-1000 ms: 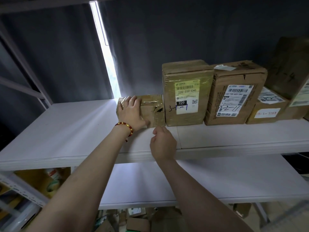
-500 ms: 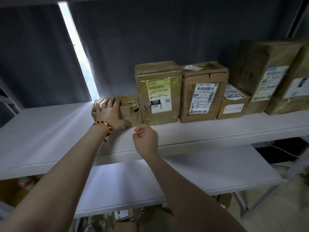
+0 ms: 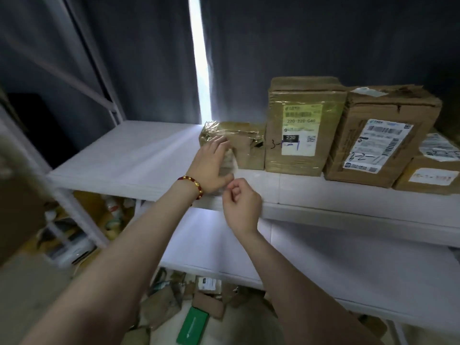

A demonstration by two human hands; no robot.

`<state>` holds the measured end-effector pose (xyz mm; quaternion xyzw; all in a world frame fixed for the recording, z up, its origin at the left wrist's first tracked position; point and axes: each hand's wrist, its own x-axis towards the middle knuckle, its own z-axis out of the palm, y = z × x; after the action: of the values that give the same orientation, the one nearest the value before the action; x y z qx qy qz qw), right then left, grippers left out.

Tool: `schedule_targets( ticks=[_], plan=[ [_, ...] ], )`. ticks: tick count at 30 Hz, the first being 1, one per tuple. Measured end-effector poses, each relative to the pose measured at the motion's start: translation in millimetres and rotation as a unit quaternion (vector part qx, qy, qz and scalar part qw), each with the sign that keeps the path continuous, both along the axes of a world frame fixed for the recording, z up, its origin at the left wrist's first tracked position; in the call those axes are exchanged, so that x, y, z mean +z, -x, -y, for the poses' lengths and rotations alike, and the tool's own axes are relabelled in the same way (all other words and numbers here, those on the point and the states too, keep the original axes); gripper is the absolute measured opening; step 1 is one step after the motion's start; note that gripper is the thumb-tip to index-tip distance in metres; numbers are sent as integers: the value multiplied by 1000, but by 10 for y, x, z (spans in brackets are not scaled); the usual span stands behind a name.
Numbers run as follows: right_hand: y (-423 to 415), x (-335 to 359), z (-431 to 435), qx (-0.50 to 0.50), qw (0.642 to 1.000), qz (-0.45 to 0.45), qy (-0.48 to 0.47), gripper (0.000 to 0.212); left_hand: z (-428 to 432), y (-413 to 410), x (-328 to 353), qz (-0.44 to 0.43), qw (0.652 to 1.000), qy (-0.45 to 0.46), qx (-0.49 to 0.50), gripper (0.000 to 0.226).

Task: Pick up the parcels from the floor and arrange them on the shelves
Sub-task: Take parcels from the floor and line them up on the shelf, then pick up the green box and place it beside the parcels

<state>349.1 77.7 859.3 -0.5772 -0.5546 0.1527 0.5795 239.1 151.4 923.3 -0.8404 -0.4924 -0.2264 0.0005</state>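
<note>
A small taped cardboard parcel (image 3: 245,145) stands on the upper white shelf (image 3: 129,158), pushed against a taller taped parcel (image 3: 302,125). My left hand (image 3: 214,165), with a bead bracelet at the wrist, lies with straight fingers on the small parcel's front left side. My right hand (image 3: 241,205) hovers at the shelf's front edge, fingers curled, holding nothing. On the floor under the shelves lie several parcels (image 3: 209,302), among them a green packet (image 3: 193,326).
Right of the tall parcel stand a large labelled box (image 3: 380,135) and a lower box (image 3: 430,175). The lower shelf (image 3: 336,265) is bare. A grey curtain hangs behind. Left of the rack are boxes and bottles (image 3: 112,212).
The view swung left and down, so the floor parcels now show. My left hand slid lower on the small parcel's front. My right hand stayed curled at the shelf edge.
</note>
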Motion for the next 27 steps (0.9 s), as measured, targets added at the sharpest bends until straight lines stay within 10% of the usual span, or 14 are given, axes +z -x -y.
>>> schedule_targets(
  ticks=[14,27],
  plan=[
    [1281,-351,494,166,976,-56,133,38,1089,1520,-329,-7,981,39,188,82],
    [1815,-1115,1170,109,948,-30,296,42,2037,2450,-1150,-19,959,167,230,80]
  ],
)
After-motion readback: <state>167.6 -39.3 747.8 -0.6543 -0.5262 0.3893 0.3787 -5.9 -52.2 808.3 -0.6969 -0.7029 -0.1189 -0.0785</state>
